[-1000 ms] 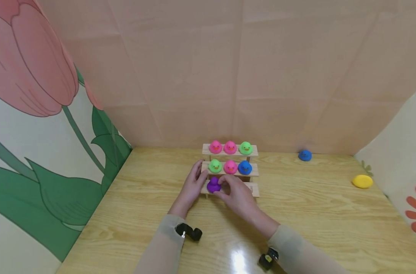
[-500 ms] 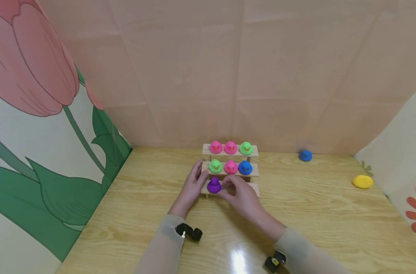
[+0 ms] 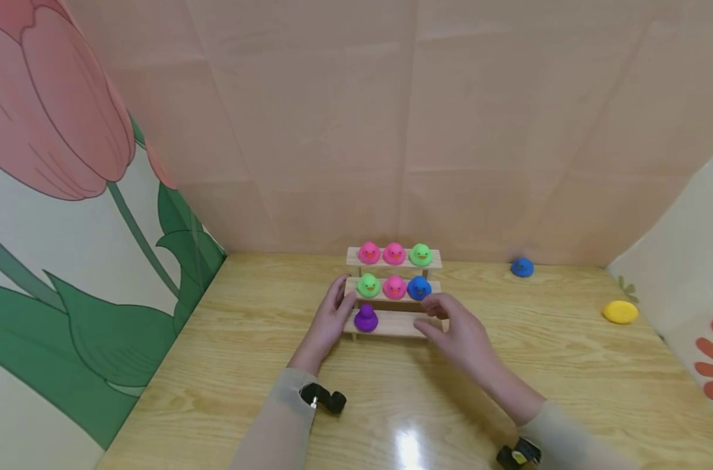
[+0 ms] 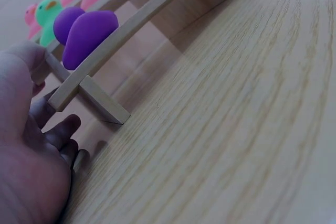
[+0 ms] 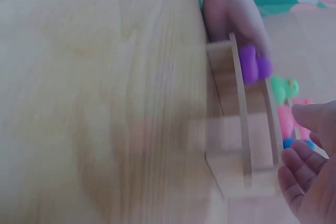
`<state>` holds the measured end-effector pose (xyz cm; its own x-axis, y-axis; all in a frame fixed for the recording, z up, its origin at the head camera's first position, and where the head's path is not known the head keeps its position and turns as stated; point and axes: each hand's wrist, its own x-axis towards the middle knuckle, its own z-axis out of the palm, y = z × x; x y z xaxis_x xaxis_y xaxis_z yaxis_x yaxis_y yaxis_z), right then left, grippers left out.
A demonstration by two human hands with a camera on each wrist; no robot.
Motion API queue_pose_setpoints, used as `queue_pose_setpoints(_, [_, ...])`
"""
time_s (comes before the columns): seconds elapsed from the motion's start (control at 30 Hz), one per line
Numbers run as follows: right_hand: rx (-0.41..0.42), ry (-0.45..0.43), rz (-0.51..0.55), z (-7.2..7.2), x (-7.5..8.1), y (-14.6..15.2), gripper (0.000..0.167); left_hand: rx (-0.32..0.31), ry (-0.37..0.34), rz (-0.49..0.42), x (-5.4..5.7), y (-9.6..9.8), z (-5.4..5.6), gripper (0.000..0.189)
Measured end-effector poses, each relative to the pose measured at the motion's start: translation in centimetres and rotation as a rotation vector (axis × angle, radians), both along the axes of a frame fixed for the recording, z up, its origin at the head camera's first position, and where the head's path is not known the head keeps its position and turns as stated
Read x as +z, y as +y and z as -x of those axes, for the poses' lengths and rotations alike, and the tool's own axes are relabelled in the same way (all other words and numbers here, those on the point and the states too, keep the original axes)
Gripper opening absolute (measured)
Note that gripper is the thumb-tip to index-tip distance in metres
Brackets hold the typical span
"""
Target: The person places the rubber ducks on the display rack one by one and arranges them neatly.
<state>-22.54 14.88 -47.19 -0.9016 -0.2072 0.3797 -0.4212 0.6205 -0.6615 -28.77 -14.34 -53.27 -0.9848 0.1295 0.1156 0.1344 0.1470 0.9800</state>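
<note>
A three-tier wooden display stand (image 3: 394, 324) holds small rubber ducks. Alone at the left of the bottom tier sits a purple duck (image 3: 365, 318), no beak showing in the head view. The middle tier carries a green duck (image 3: 368, 285), a pink duck (image 3: 394, 287) and a blue duck (image 3: 419, 288). Two pink ducks and a green one (image 3: 420, 255) line the top tier. My left hand (image 3: 331, 317) grips the stand's left end, its fingers curled by the bottom tier in the left wrist view. My right hand (image 3: 462, 331), holding nothing, hovers by the stand's right end, fingers loosely bent.
Back right on the wooden table (image 3: 227, 365), another blue duck (image 3: 522, 267) rests near the backdrop. Closer to the right wall lies a yellow oval object (image 3: 620, 312). A pinkish cloth (image 3: 392, 130) hangs behind, with flower-printed panels either side.
My right hand has let go of the purple duck and moved right, uncovering the bottom tier. The purple duck stays put on the left. My left hand has not moved.
</note>
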Motion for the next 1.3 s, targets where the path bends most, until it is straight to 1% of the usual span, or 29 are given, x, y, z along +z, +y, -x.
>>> queue_pose_setpoints(0.17, [-0.047, 0.052, -0.029, 0.1, 0.4, 3.0, 0.039, 0.004, 0.005, 0.002, -0.1, 0.0, 0.1, 0.066])
queue_pose_setpoints(0.3, [-0.096, 0.096, -0.052, 0.6, 0.6, 5.1, 0.043, 0.01, -0.005, 0.012, -0.1, 0.0, 0.1, 0.066])
queue_pose_setpoints(0.4, [-0.126, 0.123, -0.064, 1.0, 0.8, 6.5, 0.049, 0.01, -0.006, 0.017, -0.1, 0.0, 0.1, 0.067])
queue_pose_setpoints(0.5, [-0.149, 0.134, -0.07, 1.5, 1.0, 7.8, 0.055, 0.01, -0.01, 0.018, 0.1, 0.1, 0.0, 0.067])
queue_pose_setpoints(0.63, [-0.167, 0.138, -0.081, 2.4, 1.0, 9.5, 0.06, 0.014, -0.011, 0.025, 0.2, 0.1, 0.0, 0.068])
queue_pose_setpoints(0.87, [-0.208, 0.141, -0.1, 4.6, 0.3, 12.6, 0.066, 0.018, -0.008, 0.014, 0.0, 0.1, 0.0, 0.066])
queue_pose_setpoints(1.1, [-0.232, 0.152, -0.076, 6.9, -0.4, 14.9, 0.062, 0.024, -0.006, 0.016, 0.0, 0.2, 0.1, 0.064])
queue_pose_setpoints(1.3, [-0.25, 0.127, -0.073, 8.3, -0.9, 16.5, 0.055, 0.024, -0.018, 0.034, 0.1, 0.2, -0.1, 0.067])
